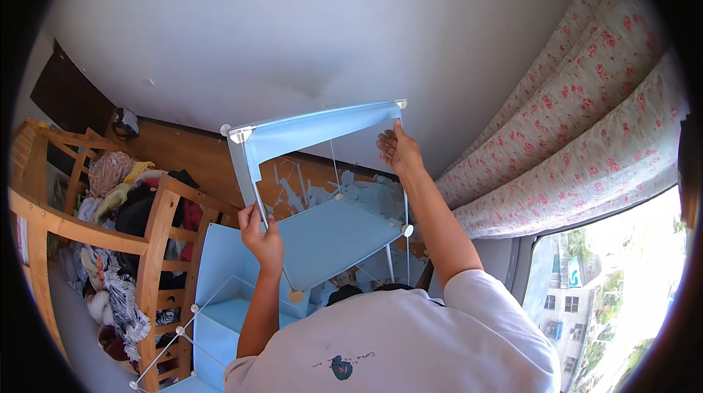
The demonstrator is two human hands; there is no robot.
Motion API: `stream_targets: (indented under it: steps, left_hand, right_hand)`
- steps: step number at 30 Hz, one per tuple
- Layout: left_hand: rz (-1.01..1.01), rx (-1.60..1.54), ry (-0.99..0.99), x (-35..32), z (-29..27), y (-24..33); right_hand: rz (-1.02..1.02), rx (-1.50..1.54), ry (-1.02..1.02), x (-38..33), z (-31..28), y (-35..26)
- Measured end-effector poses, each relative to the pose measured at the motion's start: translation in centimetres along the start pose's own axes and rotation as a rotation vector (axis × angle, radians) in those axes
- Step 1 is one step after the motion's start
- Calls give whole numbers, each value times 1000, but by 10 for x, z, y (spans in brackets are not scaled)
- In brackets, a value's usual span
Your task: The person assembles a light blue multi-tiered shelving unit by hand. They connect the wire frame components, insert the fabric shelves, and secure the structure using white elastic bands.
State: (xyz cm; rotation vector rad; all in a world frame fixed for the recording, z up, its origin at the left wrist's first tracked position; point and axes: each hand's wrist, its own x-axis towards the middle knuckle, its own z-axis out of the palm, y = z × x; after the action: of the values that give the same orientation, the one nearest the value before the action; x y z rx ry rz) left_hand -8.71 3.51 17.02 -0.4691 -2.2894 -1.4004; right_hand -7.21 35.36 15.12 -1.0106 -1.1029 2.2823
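A modular storage shelf of light blue panels (344,235), thin metal rods and pale corner connectors stands before me. At its upper left, my left hand (262,241) is closed round the lower part of the front left upright, beside a narrow blue side panel (242,162). Near the upper right corner connector (400,104), my right hand (399,151) has its thumb up against the right upright and its fingers curled round it. A blue strip of panel (322,129) spans the top between the two front corners. The right palm is partly hidden.
Wooden bed-like furniture (80,224) heaped with clothes (121,195) is on the left. Lower blue shelf sections (227,316) stand beside it. Loose panel pieces and scraps (366,191) lie on the wooden floor behind. A floral curtain (571,122) hangs by the window (615,283) at right.
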Motion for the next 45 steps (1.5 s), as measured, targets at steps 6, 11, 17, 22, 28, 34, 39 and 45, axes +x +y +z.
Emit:
stream_targets:
  steps: [6,11,17,22,28,34,39,45]
  left_hand:
    - [63,22,-12,-10,2,-5]
    - [67,19,-21,-15,0,-3]
    - [63,14,-6,-16,-1,-7]
    - [46,22,39,-14,-5,-20]
    - [-30,-41,-7,-16,-2,-23]
    - [-25,-40,-25,-16,3,-20]
    - [-1,-5,-23,-10,3,-13]
    - [-32,-22,16,1,2,-11]
  right_hand:
    - [243,184,-84,49,-19,-20]
    - [221,279,52,49,-14,-13]
    - [-16,236,149,44,-3,2]
    - [-246,-162,68,28,1,2]
    - [-1158,-1207,385,12,-27,3]
    - [-1150,-1552,319,28,-28,-19]
    - [-1223,-1933,154,45,-23,-42]
    - [-1539,-2156,98,32,6,-71]
